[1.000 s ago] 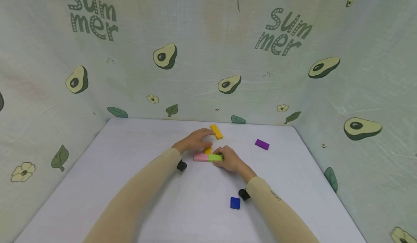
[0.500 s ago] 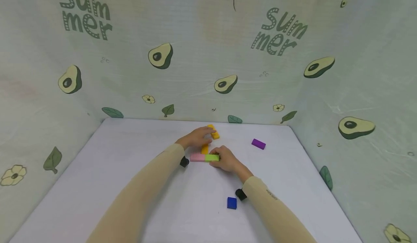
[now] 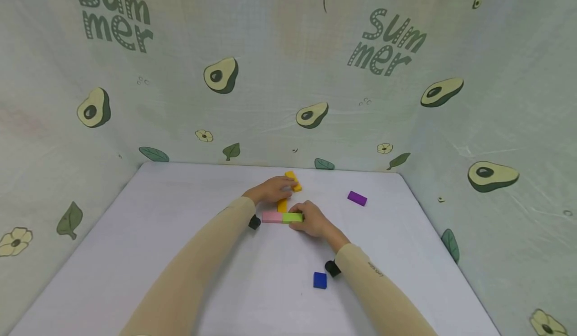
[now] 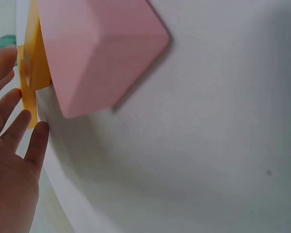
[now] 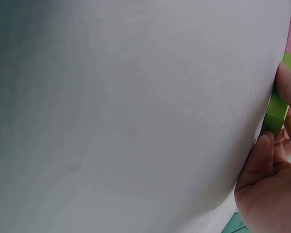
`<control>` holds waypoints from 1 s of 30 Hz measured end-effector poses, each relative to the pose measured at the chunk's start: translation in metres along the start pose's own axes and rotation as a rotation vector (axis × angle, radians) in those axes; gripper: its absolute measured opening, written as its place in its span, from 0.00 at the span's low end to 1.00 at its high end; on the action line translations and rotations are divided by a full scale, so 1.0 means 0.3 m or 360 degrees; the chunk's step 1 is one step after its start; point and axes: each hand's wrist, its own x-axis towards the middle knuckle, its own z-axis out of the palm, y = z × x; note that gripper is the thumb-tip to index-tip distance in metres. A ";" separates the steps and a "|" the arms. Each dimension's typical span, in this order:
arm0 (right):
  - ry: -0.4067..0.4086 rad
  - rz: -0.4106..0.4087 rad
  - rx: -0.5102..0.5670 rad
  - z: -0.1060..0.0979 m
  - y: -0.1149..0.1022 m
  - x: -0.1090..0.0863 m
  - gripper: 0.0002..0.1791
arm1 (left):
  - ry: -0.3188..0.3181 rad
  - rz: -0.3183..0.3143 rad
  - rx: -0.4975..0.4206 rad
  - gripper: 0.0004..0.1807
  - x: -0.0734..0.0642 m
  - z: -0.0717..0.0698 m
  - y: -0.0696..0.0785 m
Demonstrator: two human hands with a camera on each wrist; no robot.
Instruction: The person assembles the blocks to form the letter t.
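Observation:
In the head view my right hand (image 3: 314, 220) pinches the right end of a light green block (image 3: 292, 217), thumb on the near side. A pink block (image 3: 272, 217) lies end to end with the green one. Behind them a yellow block (image 3: 282, 206) points away, its far end hidden under my left hand (image 3: 272, 190). That hand reaches over toward a second yellow block (image 3: 290, 177), its fingertips overlapping that block's left side. The left wrist view shows the left hand's fingers (image 4: 19, 126) spread and loosely extended beside the yellow blocks.
A purple block (image 3: 357, 198) lies at the back right of the white table (image 3: 203, 286). Nearer, a blue block (image 3: 320, 280) sits beside the right wrist's black camera (image 3: 332, 268). A patterned cloth (image 3: 270, 140) stands behind the table and along its sides.
My left hand has shifted right, and its fingertips now overlap the far yellow block. The right hand keeps its pinch on the green block. The head view has turned slightly right.

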 end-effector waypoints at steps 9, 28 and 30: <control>-0.0013 0.0041 -0.0027 0.012 0.019 0.016 0.17 | 0.0128 -0.0054 0.0049 0.30 -0.005 0.003 -0.028; -0.0019 0.0014 -0.0032 0.003 -0.003 0.002 0.17 | 0.0108 -0.0079 0.0204 0.27 -0.004 -0.017 -0.056; -0.0019 0.0018 -0.0040 0.002 -0.004 0.002 0.17 | 0.0126 -0.0083 0.0210 0.26 0.000 -0.015 -0.057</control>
